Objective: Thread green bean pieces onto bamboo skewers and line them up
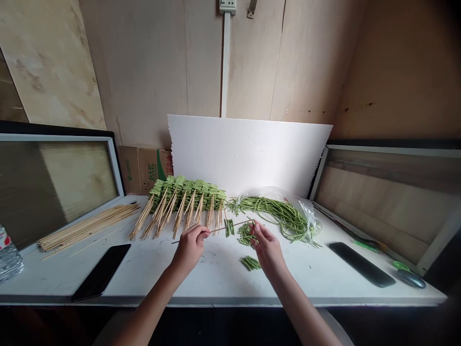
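Note:
My left hand [191, 244] is closed around a thin bamboo skewer [217, 229], which points right and slightly up. Several short green bean pieces [229, 228] are threaded side by side across the skewer. At the skewer's far tip, my right hand [265, 244] pinches with thumb and fingers what looks like another bean piece, mostly covered by the fingertips. Just left of that hand lies a loose heap of cut bean pieces [245, 234]. A smaller bunch of cut pieces [250, 262] rests nearer the front.
Behind my left hand stand stacked bean skewers [187, 190], sticks facing me. Bare skewers [88, 225] lie at left, near a black phone [102, 272] and a water bottle [10, 257]. Uncut long beans [281, 211] spill from a plastic bag. A dark slab [362, 264] lies right.

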{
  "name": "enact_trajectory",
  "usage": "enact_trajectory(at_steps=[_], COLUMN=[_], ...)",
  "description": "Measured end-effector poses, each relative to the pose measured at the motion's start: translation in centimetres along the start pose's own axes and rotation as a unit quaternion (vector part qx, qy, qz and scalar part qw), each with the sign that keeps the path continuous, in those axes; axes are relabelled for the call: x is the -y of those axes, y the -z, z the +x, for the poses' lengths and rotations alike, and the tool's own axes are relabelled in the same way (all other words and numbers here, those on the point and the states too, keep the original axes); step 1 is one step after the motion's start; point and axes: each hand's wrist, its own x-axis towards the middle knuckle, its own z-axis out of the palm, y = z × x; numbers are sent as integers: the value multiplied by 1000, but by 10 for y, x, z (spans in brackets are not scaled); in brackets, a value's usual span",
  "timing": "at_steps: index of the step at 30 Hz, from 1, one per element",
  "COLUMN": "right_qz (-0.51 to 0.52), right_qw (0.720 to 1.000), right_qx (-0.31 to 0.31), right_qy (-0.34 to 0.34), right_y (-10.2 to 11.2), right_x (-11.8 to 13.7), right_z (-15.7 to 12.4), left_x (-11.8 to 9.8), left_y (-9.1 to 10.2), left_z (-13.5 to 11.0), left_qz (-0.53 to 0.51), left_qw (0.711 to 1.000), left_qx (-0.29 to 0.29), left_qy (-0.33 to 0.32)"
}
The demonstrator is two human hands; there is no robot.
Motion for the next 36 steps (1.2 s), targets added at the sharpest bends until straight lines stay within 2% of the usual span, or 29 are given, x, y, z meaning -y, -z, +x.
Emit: enact_trajectory(at_steps=[6, 10, 14, 21, 36], right_qz=[38, 67, 52, 33, -39], right_qw=[999, 996, 997, 998, 999], right_qx=[35, 37, 37, 33, -18], right_qy=[-3, -38, -49, -41, 17], right_y=[7, 7, 5, 1, 1], right_x=[1, 1, 2, 6, 8], right_z=[7, 7, 4, 1, -1], left_x=[4, 5, 5, 7, 9], left_y=[2, 2, 1, -1, -2], left_z=[0, 0, -1, -1, -3], left_qz=[5, 12, 7, 11, 24], left_qw=[1000, 999, 1000, 999, 999], left_qx=[11, 13, 8, 1, -2], left_qy=[-17, -26, -30, -31, -40])
